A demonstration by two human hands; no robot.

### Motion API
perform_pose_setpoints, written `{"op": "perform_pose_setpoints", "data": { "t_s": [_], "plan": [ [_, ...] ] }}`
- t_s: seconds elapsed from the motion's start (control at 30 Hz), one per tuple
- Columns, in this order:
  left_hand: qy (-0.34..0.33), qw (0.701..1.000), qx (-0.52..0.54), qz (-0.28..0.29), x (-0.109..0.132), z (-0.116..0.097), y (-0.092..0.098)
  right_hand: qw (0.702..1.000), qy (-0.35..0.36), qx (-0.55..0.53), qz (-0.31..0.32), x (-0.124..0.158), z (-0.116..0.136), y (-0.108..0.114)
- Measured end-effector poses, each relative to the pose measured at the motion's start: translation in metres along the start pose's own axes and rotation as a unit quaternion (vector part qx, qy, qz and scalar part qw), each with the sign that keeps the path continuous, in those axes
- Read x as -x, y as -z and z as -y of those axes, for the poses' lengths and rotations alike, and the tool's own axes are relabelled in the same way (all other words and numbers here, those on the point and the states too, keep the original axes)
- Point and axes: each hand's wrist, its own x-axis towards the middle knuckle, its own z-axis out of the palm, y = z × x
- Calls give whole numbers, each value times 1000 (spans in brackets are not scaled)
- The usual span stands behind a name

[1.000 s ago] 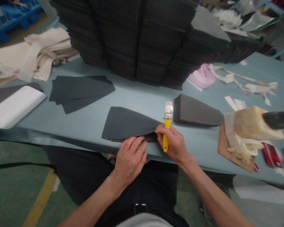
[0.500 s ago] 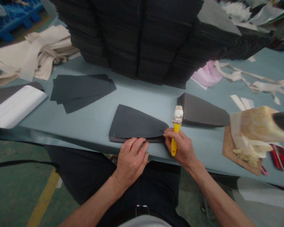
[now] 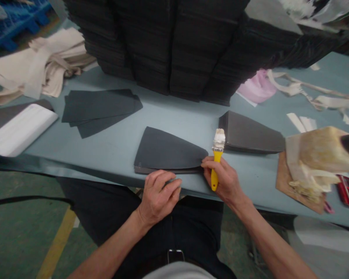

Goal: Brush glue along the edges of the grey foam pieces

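My right hand (image 3: 225,181) is closed round a yellow-handled brush (image 3: 216,159) whose white bristles point away from me, and its thumb and forefinger touch the right tip of a dark grey wedge-shaped sheet (image 3: 167,152) lying on another sheet at the table's near edge. My left hand (image 3: 158,195) hovers just below that edge, with its fingers curled loosely and nothing in them. A thicker stack of the same dark pieces (image 3: 250,133) lies to the right of the brush.
A tall pile of black sheets (image 3: 174,42) fills the back of the blue-grey table (image 3: 110,151). More dark pieces (image 3: 99,108) and beige cloth (image 3: 37,66) lie left, a white pad (image 3: 17,130) far left. A glue-crusted pot (image 3: 317,151) on a brown board stands right.
The top sheet, lifted at its near edge a second ago, now lies flat. My left hand has drawn back off the sheets toward me and curled. The brush hand shifted slightly right.
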Motion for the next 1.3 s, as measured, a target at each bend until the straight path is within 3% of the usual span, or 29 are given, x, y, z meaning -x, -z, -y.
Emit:
{"op": "perform_pose_setpoints", "data": {
  "t_s": [0.3, 0.47, 1.3],
  "plan": [
    [83, 991, -79, -71, 21, 35, 25, 1000, -3, 2, -2, 0, 2, -1],
    [118, 983, -143, -18, 27, 51, 33, 1000, 2, 5, 7, 1, 1, 0],
    [41, 987, -95, 121, -7, 91, 66, 1000, 19, 6, 17, 4, 1, 3]
  ]
}}
